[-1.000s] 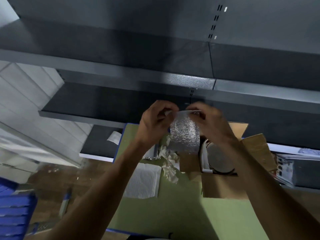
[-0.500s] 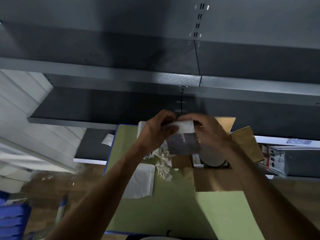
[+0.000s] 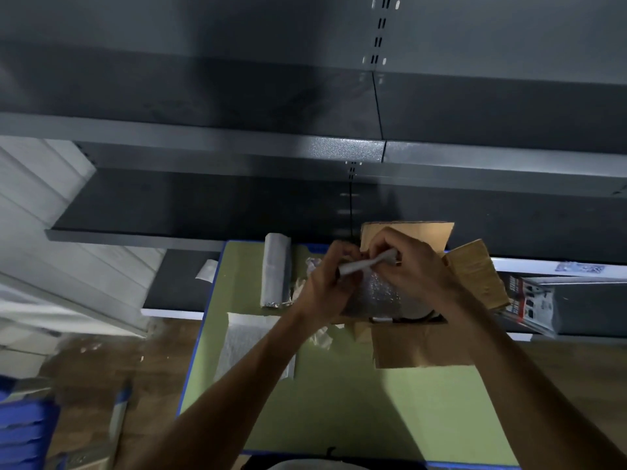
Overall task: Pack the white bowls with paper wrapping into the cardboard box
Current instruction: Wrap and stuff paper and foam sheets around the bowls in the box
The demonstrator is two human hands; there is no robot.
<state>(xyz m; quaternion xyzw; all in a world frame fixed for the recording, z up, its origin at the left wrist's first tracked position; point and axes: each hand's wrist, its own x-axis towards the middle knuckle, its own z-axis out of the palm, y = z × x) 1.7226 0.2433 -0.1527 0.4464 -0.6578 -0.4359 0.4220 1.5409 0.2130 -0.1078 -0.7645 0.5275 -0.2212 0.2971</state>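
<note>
Head view: the left hand (image 3: 322, 286) and right hand (image 3: 417, 269) sit close together right of centre. Each pinches one end of the rolled top edge of a silvery, bubbled wrapping sheet (image 3: 376, 295). That rolled edge is the sheet's long axis; it runs from lower left to upper right between the two grips, and the rest of the sheet hangs below it.

Directly beneath the hands and the hanging sheet is the open brown cardboard box (image 3: 420, 347), with flaps splayed toward the upper right and the lower edge of its mouth. The right hand is over the box mouth and the left is at its left rim, so the right is nearer; lowering the sheet looks like a short downward move.

The sheet covers nearly all of the box's inside. Only a pale sliver (image 3: 383, 319) and a dark curved line show at the mouth, probably the rim of a white bowl, though I cannot say how many bowls are in there.

Further out, on the green table top with a blue rim (image 3: 356, 408), a grey roll of wrap (image 3: 276, 273) lies left of the hands. A flat white padded sheet (image 3: 254, 347) lies lower left, and crumpled white paper (image 3: 320, 335) shows under the left wrist. Dark grey metal shelving (image 3: 203, 147) fills the upper frame.
</note>
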